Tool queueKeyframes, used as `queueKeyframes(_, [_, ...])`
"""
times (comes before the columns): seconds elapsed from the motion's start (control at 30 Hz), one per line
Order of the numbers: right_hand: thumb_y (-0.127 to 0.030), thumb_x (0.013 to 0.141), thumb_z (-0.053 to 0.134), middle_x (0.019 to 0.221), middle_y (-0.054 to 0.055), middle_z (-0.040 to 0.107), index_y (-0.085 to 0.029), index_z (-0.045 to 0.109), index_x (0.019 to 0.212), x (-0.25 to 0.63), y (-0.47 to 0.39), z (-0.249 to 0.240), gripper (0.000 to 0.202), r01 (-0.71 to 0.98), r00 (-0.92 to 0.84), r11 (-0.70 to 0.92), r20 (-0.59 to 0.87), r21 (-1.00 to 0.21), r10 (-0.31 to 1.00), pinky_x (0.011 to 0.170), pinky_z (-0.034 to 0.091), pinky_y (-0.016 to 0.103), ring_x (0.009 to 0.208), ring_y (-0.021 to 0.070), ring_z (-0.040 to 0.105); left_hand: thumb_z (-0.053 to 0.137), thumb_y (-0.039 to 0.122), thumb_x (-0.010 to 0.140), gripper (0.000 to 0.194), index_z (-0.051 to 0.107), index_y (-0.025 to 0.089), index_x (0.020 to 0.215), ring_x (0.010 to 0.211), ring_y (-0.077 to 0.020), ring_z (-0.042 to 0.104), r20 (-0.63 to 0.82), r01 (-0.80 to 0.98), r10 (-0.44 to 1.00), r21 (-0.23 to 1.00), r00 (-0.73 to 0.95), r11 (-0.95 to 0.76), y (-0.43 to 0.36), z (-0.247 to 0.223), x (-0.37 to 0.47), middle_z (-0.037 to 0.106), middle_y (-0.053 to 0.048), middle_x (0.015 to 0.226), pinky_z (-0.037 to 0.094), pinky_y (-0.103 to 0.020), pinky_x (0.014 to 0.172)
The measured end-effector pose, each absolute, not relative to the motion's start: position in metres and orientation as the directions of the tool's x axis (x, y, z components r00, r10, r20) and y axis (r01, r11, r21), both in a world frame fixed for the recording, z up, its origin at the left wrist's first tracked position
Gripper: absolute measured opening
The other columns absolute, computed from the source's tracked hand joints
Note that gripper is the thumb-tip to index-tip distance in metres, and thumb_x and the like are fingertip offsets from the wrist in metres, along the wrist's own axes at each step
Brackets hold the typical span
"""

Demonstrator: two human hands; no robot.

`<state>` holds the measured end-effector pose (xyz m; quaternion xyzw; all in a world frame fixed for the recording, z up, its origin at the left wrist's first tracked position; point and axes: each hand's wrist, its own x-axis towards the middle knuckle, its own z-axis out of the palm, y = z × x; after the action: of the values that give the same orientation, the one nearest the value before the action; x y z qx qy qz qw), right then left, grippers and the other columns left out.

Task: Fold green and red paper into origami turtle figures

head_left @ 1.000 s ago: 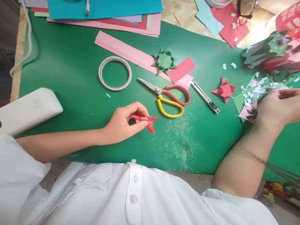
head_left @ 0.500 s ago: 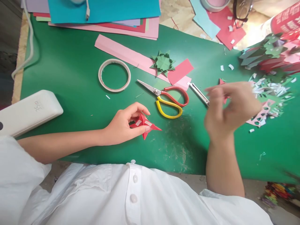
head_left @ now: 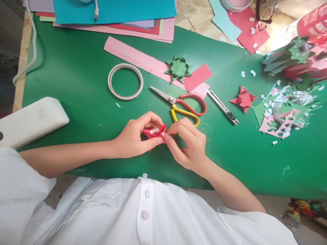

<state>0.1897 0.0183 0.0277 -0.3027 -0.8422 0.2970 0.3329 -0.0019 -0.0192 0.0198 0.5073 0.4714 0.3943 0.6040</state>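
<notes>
My left hand (head_left: pixel 138 136) holds a folded red paper piece (head_left: pixel 155 131) with white strips on it, between thumb and fingers. On the piece's right edge, my right hand (head_left: pixel 189 143) pinches with thumb and fingertips. Just above my right hand lie the scissors (head_left: pixel 187 105) with red and yellow handles, their yellow loop partly covered by it. A red folded paper star (head_left: pixel 244 98) rests to the right, past a box cutter (head_left: pixel 222 106). A green paper star (head_left: pixel 178 68) sits over a long pink strip (head_left: pixel 138 58), beside a small red rectangle (head_left: pixel 198 77).
A tape roll (head_left: pixel 110 81) lies above my left hand. A white power bank (head_left: pixel 33 119) is at the left. Stacked coloured paper (head_left: pixel 114 12) lies at the back. Paper scraps (head_left: pixel 286 112), a bundle of cut paper (head_left: pixel 298 58) and glasses (head_left: pixel 265 20) are on the right.
My right hand has come left and down from beside the box cutter to the red piece and now pinches its edge. The piece has turned in my left hand.
</notes>
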Motion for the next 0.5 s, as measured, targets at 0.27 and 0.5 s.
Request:
queueKeyframes(0.27, [-0.008, 0.089, 0.06, 0.076, 0.0, 0.059, -0.02, 0.051, 0.088, 0.1902, 0.0182, 0.0236, 0.015, 0.363, -0.598, 0.69, 0.411, -0.627, 0.688, 0.065, 0.042, 0.029, 0.071, 0.011, 0.048, 0.073, 0.017, 0.082, 0.02, 0.057, 0.02, 0.093, 0.072, -0.0053, 0.069, -0.21, -0.045, 0.951, 0.973, 0.227, 0.226, -0.0181, 0.0212, -0.0011, 0.07, 0.005, 0.08, 0.054, -0.013, 0.067])
queueKeyframes(0.5, [-0.012, 0.08, 0.076, 0.076, 0.003, 0.066, -0.018, 0.061, 0.094, 0.1926, 0.0186, 0.0278, 0.022, 0.482, -0.691, 0.876, 0.607, -0.015, 0.391, 0.062, 0.038, 0.031, 0.074, 0.0156, 0.052, 0.073, 0.026, 0.08, 0.023, 0.053, 0.021, 0.091, 0.065, -0.0073, 0.066, -0.279, -0.002, 0.948, 0.959, 0.152, 0.283, -0.0192, 0.0226, 0.0007, 0.07, 0.006, 0.074, 0.051, -0.018, 0.063])
